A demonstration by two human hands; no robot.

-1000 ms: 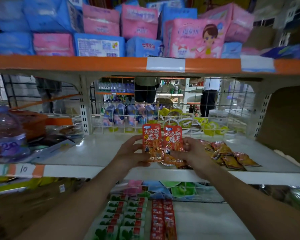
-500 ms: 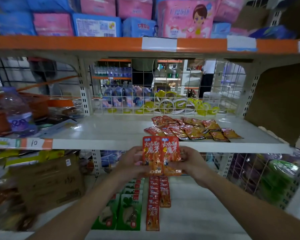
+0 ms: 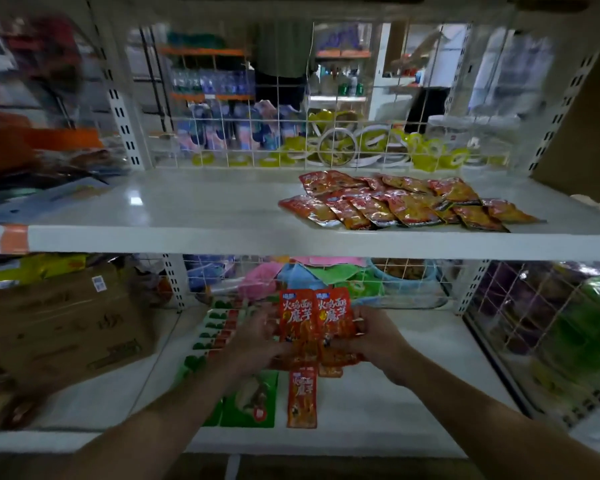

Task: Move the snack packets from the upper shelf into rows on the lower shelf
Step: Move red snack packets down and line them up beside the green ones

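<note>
Packets stand upright, pinched between left hand and right hand

Lower shelf: bare surface free right of the red packet row, up to the wire side panel. Cardboard box blocks the left. Green packets lie just left of the red row, leaving a bare strip beside the box. Wire mesh closes the rear. Left hand and right hand, gripping two upright packets, occupy the middle. Upper shelf: left and centre free, loose packet pile on the right.
</note>
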